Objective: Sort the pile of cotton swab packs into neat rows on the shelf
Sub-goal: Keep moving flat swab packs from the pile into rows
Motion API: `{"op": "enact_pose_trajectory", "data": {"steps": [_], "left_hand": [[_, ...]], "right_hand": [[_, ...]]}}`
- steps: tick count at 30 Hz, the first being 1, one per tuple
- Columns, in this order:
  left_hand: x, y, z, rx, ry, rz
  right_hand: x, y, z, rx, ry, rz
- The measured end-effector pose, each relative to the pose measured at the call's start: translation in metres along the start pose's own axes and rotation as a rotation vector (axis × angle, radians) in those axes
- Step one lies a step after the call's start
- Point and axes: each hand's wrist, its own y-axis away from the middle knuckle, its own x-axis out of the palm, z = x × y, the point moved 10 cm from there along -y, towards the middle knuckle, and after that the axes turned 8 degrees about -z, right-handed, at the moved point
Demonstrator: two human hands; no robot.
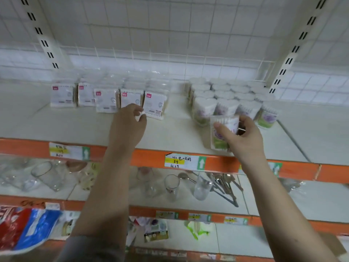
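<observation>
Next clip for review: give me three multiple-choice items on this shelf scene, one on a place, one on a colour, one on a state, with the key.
1. Where do the flat packs with pink labels stand?
A. top shelf, left
B. middle shelf
C. bottom shelf

2. What colour is the shelf edge?
A. blue
B. orange
C. green

3. What is the right hand doing?
A. hanging idle
B. pressing a price tag
C. gripping a purple-print cotton swab pack

Key: 1 A, they line the top shelf left of the purple-print packs. 2 B, the front strip is orange. 3 C, thumb and fingers wrap the pack.

A shop: orange-edged shelf (170,129) with price labels (185,162) (handwritten), stocked goods.
</observation>
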Motion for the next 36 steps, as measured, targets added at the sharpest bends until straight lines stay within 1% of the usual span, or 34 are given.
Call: {"op": "enact_pose_trajectory", "data": {"steps": [7, 11, 15, 20, 25, 30, 36], "left_hand": [[0.034, 0.037, -0.045, 0.009, -0.004, 0.102], [0.059, 0.041, -0.059, 0.020, -0.003, 0.183], [0.081, 0.039, -0.072, 0.054, 0.016, 0.237], [0.094, 0.028, -0.091, 0.109, 0.041, 0.232], [0.103, 0.026, -0.101, 0.155, 0.050, 0.246], [0.105, 0.026, -0.101, 0.148, 0.057, 0.257], [0.100, 0.035, -0.093, 0.120, 0.046, 0.256]], "right_hand": [[-0.060, -0.013, -0.028, 0.057, -0.014, -0.044], [-0.087, -0.032, -0.036, 0.049, -0.035, -0.143], [-0.105, -0.048, -0.047, 0.035, -0.023, -0.207], [-0.110, -0.062, -0.065, 0.038, 0.002, -0.226], [-0.109, -0.073, -0.067, 0.020, 0.041, -0.245], [-0.108, -0.077, -0.070, 0.028, 0.108, -0.263], [-0.104, -0.075, -0.072, 0.020, 0.278, -0.228]]}}
